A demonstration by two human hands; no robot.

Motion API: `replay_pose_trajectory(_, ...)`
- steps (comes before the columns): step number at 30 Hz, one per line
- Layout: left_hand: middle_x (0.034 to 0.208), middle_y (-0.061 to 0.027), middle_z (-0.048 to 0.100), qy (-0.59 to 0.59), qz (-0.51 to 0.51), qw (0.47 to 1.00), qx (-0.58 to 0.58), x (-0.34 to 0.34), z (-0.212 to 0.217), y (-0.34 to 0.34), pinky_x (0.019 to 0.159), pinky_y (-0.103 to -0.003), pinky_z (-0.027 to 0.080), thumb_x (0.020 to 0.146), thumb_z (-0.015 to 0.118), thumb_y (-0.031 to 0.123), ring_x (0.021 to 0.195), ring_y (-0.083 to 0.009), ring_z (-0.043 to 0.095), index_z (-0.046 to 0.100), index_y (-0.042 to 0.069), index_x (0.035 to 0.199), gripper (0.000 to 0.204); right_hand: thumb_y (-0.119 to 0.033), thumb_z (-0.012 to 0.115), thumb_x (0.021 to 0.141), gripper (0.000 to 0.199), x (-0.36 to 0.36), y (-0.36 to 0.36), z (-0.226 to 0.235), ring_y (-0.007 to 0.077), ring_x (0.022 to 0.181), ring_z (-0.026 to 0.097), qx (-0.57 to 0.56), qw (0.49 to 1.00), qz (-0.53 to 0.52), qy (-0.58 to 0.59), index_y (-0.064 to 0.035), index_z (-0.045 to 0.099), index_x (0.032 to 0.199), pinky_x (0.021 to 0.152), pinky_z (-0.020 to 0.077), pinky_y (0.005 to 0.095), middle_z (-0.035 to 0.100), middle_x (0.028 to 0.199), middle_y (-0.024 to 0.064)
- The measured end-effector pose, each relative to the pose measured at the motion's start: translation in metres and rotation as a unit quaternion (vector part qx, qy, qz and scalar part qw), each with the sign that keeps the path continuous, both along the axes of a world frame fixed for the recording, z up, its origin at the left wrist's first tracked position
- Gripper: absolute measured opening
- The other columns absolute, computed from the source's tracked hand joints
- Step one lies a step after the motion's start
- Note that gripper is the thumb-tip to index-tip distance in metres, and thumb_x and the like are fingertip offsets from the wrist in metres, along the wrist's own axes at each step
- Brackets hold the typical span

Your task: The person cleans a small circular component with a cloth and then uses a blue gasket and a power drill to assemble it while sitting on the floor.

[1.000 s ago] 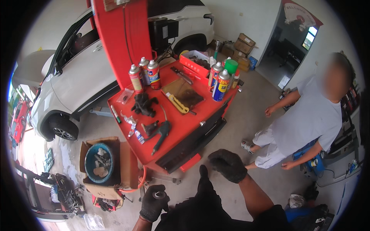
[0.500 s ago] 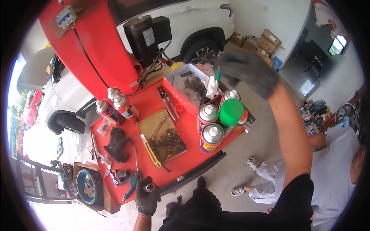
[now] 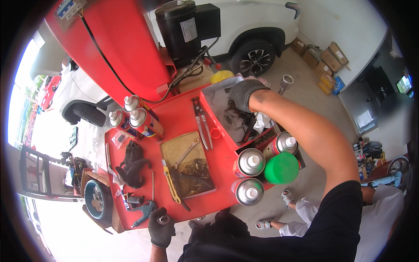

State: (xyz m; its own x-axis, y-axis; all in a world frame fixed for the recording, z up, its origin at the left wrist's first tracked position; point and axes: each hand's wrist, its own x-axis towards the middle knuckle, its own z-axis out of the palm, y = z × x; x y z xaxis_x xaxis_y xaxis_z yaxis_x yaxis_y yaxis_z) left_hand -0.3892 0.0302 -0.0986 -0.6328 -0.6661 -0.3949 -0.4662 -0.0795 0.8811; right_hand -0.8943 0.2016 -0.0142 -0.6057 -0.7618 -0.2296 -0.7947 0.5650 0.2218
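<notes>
My left hand [image 3: 160, 230], in a dark knit glove, is closed around a small round metal part [image 3: 163, 219] at the red cart's near edge. My right hand [image 3: 245, 94], gloved as well, reaches into the red-sided tray [image 3: 218, 129] on the cart's far right. Its fingers are hidden behind the glove's back. Beneath it lie dark loose metal pieces [image 3: 235, 118] and a crumpled white rag [image 3: 261, 122]. Pliers [image 3: 201, 123] rest left of the tray. A shallow dirty pan [image 3: 205, 168] holds a wrench [image 3: 187, 153]; a yellow utility knife [image 3: 171, 182] lies along its left edge.
Spray cans [image 3: 251, 162] and a green-capped can [image 3: 281, 168] stand near my right forearm. More spray cans [image 3: 139, 118] stand at the far left. Black gloves [image 3: 133, 163] and a blue-grey trigger tool [image 3: 144, 214] lie on the left. Someone in white trousers [image 3: 293, 227] is at the right.
My right hand has come down and inward from the air beyond the tray and is now in it. My left hand still grips the round metal part. The view has shifted.
</notes>
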Motion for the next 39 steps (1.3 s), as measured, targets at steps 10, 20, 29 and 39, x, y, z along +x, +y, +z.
replay_pose_trajectory(10,0.097,-0.0089,0.062,0.018,0.015,0.999,-0.028,0.011,-0.009,-0.002,0.058,-0.029,0.052,0.078,0.069,0.003,0.069,-0.0149,0.064,0.06,0.003,0.116,0.04,-0.02,0.06,0.081,0.028,-0.005,-0.011,0.006,0.032,0.104,0.068,0.053,0.994,0.087,-0.026,-0.0109,0.076,0.102,0.082,0.0531,0.044,0.072,0.11,0.0125)
replay_pose_trajectory(20,0.099,-0.0101,0.063,0.004,0.027,0.999,-0.032,0.007,-0.006,-0.001,0.047,-0.03,0.051,0.077,0.069,0.003,0.057,-0.0161,0.063,0.059,0.004,0.116,0.04,-0.026,0.059,0.081,0.032,0.003,-0.04,0.029,0.0318,0.095,0.069,0.142,0.984,0.093,-0.061,-0.0059,0.077,0.097,0.084,0.054,0.0403,0.072,0.103,0.0153)
replay_pose_trajectory(29,0.1,-0.0096,0.063,0.029,-0.02,0.999,-0.038,0.016,-0.014,-0.008,0.051,-0.028,0.051,0.077,0.072,0.0,0.062,-0.0132,0.063,0.059,0.004,0.117,0.042,-0.023,0.066,0.074,0.024,0.02,-0.02,0.082,0.0289,0.071,0.067,-0.016,0.99,-0.015,-0.136,-0.0058,0.075,0.087,0.07,0.0534,0.0375,0.071,0.08,0.0134)
replay_pose_trajectory(39,0.078,-0.0077,0.059,0.121,-0.121,0.984,0.052,0.016,0.016,-0.016,0.045,-0.029,0.047,0.089,0.063,0.003,0.051,-0.0138,0.058,0.054,0.003,0.118,0.03,-0.007,0.07,0.078,0.008,0.196,0.003,0.176,0.0249,0.07,0.066,-0.359,0.897,0.195,-0.171,-0.0053,0.069,0.086,0.066,0.0527,0.0341,0.068,0.079,0.0094)
